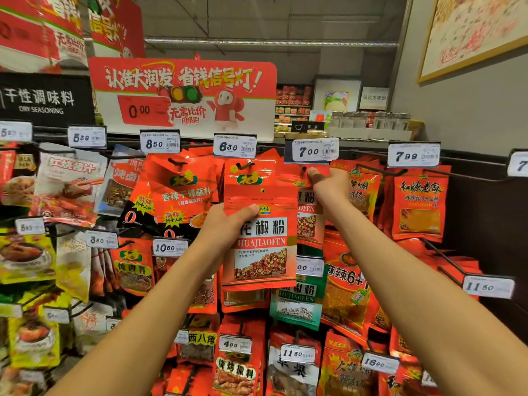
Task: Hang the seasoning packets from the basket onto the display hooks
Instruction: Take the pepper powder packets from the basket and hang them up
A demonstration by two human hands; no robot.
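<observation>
My left hand [228,224] grips a red seasoning packet marked HUAJIAOFEN [261,244] by its left edge, thumb across the front, and holds it up before the rack. My right hand [328,185] pinches the top of another red packet of the same kind [307,221] right at the display hook [303,168] under the 7.00 price tag [314,150]. That packet hangs partly behind the one in my left hand. The basket is out of view.
The pegboard rack is packed with hanging packets on all sides. Hooks with price tags 6.30 [235,147] and 7.99 [413,155] flank the 7.00 hook. A red promotional sign [183,95] stands above. A grey wall runs along the right.
</observation>
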